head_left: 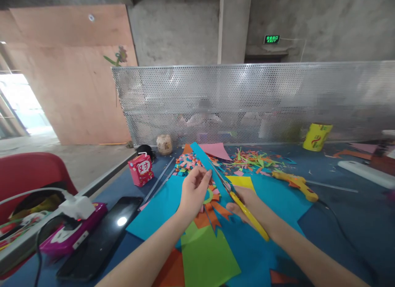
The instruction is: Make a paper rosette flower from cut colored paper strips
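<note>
**Scissors (250, 217) close to fingertips on a blue strip (200, 154)**

The left hand (191, 192) pinches the strip between thumb and fingers; the right hand (254, 202) grips the scissors by their yellow handles, blades along the strip. Both are above the tabletop (335, 215), near a paper rosette (212, 198).

The likeliest trouble is a nick, since the blades point towards the left fingertips. The strip is narrow and pinched at one spot, so it could twist and send the cut off line. The rosette's orange tails (212, 216) might be snagged by a low blade. The glue gun (296, 185) lies partly over blue paper (276, 194); if hot, it could mark it. Whether it is hot, I cannot tell.

A drink box (141, 170) with a straw stands near the phone (103, 237); a knock might spill any drink left. Its contents are hidden. The jar (164, 144) has indistinct contents, and the inside of the yellow tub (317, 137) cannot be seen.
</note>
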A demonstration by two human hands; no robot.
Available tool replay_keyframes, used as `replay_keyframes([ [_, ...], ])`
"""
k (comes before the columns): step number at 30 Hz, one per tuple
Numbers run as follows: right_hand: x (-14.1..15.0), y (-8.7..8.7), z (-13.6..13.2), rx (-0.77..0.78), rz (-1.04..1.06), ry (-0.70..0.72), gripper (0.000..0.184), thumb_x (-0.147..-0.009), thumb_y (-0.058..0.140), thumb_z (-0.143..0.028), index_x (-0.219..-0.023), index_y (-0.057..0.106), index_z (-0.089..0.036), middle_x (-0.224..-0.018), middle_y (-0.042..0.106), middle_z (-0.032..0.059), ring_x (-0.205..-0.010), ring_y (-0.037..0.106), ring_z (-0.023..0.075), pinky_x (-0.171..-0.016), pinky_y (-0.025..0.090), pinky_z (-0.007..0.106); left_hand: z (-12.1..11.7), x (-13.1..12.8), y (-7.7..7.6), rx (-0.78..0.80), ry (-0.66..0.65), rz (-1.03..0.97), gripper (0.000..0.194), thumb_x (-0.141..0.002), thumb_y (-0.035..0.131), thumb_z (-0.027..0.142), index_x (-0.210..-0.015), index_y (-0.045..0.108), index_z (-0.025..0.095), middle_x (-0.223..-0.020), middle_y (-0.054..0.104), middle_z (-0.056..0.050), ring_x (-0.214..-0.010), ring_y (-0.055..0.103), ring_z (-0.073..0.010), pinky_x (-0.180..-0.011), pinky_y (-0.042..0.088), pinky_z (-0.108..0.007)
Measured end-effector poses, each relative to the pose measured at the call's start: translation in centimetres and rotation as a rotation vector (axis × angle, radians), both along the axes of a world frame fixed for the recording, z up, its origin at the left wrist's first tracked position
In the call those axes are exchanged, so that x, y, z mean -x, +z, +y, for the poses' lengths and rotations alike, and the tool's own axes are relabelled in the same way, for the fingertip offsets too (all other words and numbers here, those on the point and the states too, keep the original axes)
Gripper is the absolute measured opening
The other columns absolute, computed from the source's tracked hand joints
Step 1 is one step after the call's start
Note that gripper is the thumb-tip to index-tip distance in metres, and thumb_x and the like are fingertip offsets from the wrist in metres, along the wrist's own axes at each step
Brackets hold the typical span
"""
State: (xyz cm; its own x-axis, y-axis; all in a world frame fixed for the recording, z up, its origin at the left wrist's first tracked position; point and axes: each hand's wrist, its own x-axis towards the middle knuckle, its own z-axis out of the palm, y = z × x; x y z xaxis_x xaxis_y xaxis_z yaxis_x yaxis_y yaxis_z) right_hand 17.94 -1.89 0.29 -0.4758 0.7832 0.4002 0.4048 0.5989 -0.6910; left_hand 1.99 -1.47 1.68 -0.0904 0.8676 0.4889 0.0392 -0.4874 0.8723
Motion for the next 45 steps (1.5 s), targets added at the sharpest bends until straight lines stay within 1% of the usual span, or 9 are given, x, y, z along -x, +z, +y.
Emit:
replay_keyframes([
  [4, -0.08, -0.05, -0.05, -0.033, 0.016, 0.039, 0.046, -0.072, 0.049, -0.054, -0.093, 0.057, -0.015, -0.073, 0.058, 0.0053, -0.068, 0.052, 0.0184, -0.062, 0.043, 0.027, -0.13, -0.04, 0.04, 0.005, -0.006, 0.000, 0.024, -0.075, 0.053, 0.037, -0.063, 0.045, 0.018, -0.054, 0.048, 0.004, -0.048, 0.043, -0.0073, -0.046, 0.033, -0.019],
  [8, -0.07, 0.00, -0.04, -0.022, -0.021, -0.031, 0.044, -0.069, 0.051, -0.056, -0.082, 0.058, -0.015, -0.063, 0.053, 0.0029, -0.058, 0.047, 0.0155, -0.054, 0.040, 0.026, -0.21, -0.01, 0.07, 0.008, 0.003, 0.004, 0.023, -0.076, 0.053, 0.035, -0.063, 0.045, 0.018, -0.055, 0.049, 0.004, -0.049, 0.044, -0.0075, -0.047, 0.034, -0.019],
  [15, 0.15, -0.07, -0.39, 0.064, 0.027, -0.008, 0.041, -0.071, 0.049, -0.053, -0.086, 0.057, -0.016, -0.048, 0.041, -0.0029, -0.045, 0.039, 0.0107, -0.041, 0.031, 0.021, -0.11, -0.03, -0.07, 0.009, -0.006, 0.010, 0.022, -0.076, 0.052, 0.034, -0.063, 0.046, 0.018, -0.056, 0.051, 0.003, -0.049, 0.045, -0.0073, -0.048, 0.035, -0.020],
  [21, 0.19, -0.24, -0.25, 0.017, 0.062, -0.019, 0.044, -0.069, 0.050, -0.054, -0.080, 0.055, -0.012, -0.055, 0.043, -0.0013, -0.048, 0.035, 0.0091, -0.042, 0.028, 0.021, -0.17, -0.13, -0.14, 0.008, -0.033, 0.016, 0.022, -0.077, 0.051, 0.033, -0.063, 0.044, 0.018, -0.054, 0.049, 0.004, -0.048, 0.043, -0.0067, -0.048, 0.034, -0.019],
  [26, -0.04, -0.09, -0.47, 0.113, 0.014, -0.054, 0.043, -0.069, 0.050, -0.056, -0.075, 0.052, -0.014, -0.050, 0.042, -0.0028, -0.044, 0.034, 0.0080, -0.039, 0.028, 0.020, -0.35, -0.30, -0.23, 0.033, -0.059, 0.035, 0.024, -0.076, 0.052, 0.035, -0.062, 0.044, 0.018, -0.054, 0.051, 0.004, -0.048, 0.045, -0.0072, -0.047, 0.034, -0.019],
  [29, 0.03, -0.04, -0.60, 0.116, 0.036, -0.052, 0.044, -0.067, 0.052, -0.058, -0.074, 0.053, -0.014, -0.048, 0.040, -0.0039, -0.042, 0.032, 0.0076, -0.038, 0.026, 0.021, -0.44, -0.34, -0.10, 0.035, -0.063, 0.032, 0.025, -0.076, 0.053, 0.035, -0.061, 0.044, 0.018, -0.053, 0.050, 0.004, -0.047, 0.044, -0.0073, -0.046, 0.034, -0.019],
  [35, 0.16, 0.10, -0.74, 0.099, 0.063, -0.058, 0.045, -0.066, 0.051, -0.060, -0.071, 0.055, -0.016, -0.044, 0.038, -0.0042, -0.041, 0.036, 0.0095, -0.038, 0.027, 0.021, -0.53, -0.36, 0.02, 0.036, -0.063, 0.034, 0.025, -0.075, 0.053, 0.037, -0.061, 0.044, 0.018, -0.052, 0.049, 0.004, -0.047, 0.044, -0.0076, -0.046, 0.034, -0.020],
  [42, 0.10, 0.42, -0.58, 0.061, 0.069, -0.042, 0.054, -0.068, 0.047, -0.062, -0.088, 0.056, -0.013, -0.048, 0.041, -0.0023, -0.053, 0.045, 0.0138, -0.043, 0.032, 0.022, -0.74, -0.53, -0.44, 0.067, -0.108, 0.104, 0.023, -0.075, 0.053, 0.036, -0.063, 0.047, 0.018, -0.057, 0.053, 0.002, -0.053, 0.049, -0.0094, -0.050, 0.038, -0.020],
  [45, 0.13, 0.30, -0.46, 0.054, 0.062, -0.036, 0.053, -0.069, 0.045, -0.063, -0.082, 0.056, -0.013, -0.046, 0.040, -0.0018, -0.053, 0.045, 0.0148, -0.043, 0.031, 0.023, -0.78, -0.55, -0.41, 0.061, -0.116, 0.102, 0.022, -0.076, 0.052, 0.036, -0.063, 0.047, 0.018, -0.057, 0.052, 0.002, -0.053, 0.049, -0.0093, -0.051, 0.038, -0.020],
])
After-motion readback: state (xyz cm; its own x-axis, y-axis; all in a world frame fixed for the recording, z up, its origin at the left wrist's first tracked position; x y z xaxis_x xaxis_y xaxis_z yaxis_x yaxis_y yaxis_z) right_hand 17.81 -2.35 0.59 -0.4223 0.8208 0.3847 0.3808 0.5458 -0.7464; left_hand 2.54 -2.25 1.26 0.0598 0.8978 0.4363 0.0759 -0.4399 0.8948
